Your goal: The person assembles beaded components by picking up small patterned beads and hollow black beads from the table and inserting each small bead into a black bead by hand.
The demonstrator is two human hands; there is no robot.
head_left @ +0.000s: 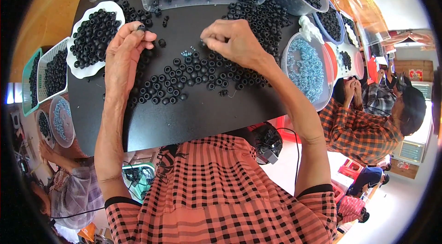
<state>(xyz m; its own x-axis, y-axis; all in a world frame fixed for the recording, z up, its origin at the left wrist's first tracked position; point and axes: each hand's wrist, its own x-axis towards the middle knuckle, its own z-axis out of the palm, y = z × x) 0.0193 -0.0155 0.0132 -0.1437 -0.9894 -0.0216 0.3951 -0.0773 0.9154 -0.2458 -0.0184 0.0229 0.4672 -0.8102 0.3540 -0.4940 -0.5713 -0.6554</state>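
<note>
Black and glossy, one bead [142, 28] sits pinched between the thumb and fingertips of my left hand [123, 51], above the dark table [207, 113] and just beside a wavy-edged white dish [84, 73] heaped with more beads [94, 37]. My right hand [237, 39] has its thumb and fingers drawn close together (whether they grip anything, I cannot tell from here). On the near side, loose black beads [177, 80] lie scattered with a few tiny blue pieces [186, 53] at their edge, while beyond the hands I see a clear tub [193, 3] and, to the right, a round container [329, 74] of similar blue ones
</note>
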